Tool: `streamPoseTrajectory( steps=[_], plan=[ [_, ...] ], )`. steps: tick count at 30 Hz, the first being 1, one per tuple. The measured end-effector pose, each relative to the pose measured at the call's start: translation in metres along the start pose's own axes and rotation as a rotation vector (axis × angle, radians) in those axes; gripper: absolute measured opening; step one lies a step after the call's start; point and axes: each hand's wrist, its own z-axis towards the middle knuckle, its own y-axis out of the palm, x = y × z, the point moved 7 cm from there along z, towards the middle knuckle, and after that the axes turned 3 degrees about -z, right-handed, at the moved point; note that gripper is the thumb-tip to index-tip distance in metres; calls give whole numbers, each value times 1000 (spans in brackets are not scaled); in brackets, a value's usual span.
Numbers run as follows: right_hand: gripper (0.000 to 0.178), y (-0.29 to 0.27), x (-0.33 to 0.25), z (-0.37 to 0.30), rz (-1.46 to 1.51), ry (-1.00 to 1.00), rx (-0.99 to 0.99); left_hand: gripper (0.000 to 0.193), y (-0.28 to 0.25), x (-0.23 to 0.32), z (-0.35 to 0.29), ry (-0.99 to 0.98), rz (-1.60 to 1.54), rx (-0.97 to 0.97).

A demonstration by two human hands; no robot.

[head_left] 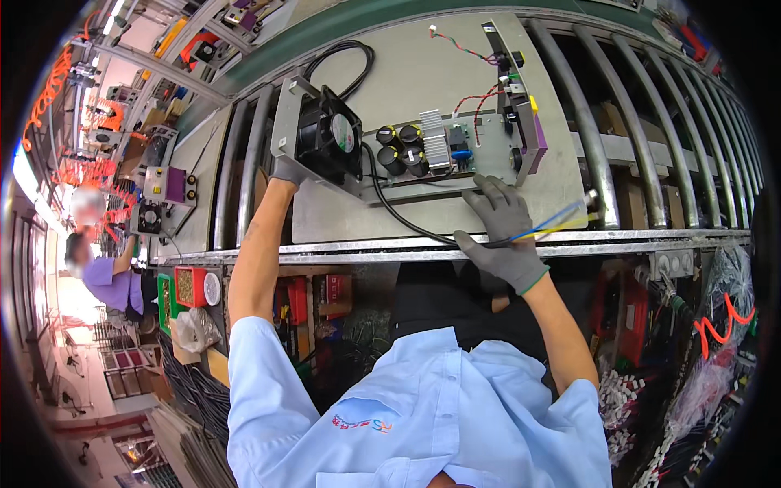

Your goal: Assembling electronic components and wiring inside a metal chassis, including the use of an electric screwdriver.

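Observation:
An open metal chassis (423, 192) lies on a pale board, with a black fan (329, 134) on its left panel. Inside stand several black capacitors (403, 150) and a silver heat sink (436, 140). My left hand (290, 169), in a grey glove, is at the near corner of the fan panel; its fingers are hidden behind it. My right hand (506, 232), also gloved, has its fingers spread toward the chassis's near edge. A black cable (407, 226) crosses it by the thumb, ending in blue and yellow wires (561, 218). A purple front panel (533, 146) stands at right.
Metal rollers (598, 122) run along the right, and others flank the board (325, 215) on the left. A metal rail (366, 252) edges the bench. Another unit (167, 187) sits farther left, near a person in purple (114, 281). Red and green bins (191, 286) hold small parts.

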Motion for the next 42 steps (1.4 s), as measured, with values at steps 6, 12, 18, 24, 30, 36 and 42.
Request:
streamPoseTrajectory(
  steps=[6, 12, 18, 24, 30, 36, 42],
  plan=[
    [51, 17, 14, 0, 70, 60, -75, 52, 7, 1, 5, -51, -66, -62],
    [44, 19, 25, 5, 190, 80, -18, 53, 30, 6, 6, -107, -160, -165],
    [42, 23, 21, 7, 203, 17, -8, 54, 18, 9, -7, -257, -167, -231],
    [25, 25, 9, 11, 162, -77, -17, 39, 29, 13, -9, -350, -126, -225],
    [11, 59, -103, -71, 433, -287, -233, 19, 26, 20, -2, -49, -94, 153],
    [17, 43, -83, -59, 469, -180, -293, 25, 40, -14, -9, -118, -38, -87],
    [24, 32, -70, -48, 425, -235, -337, 19, 33, -43, -23, -101, 19, -19]
  ],
)
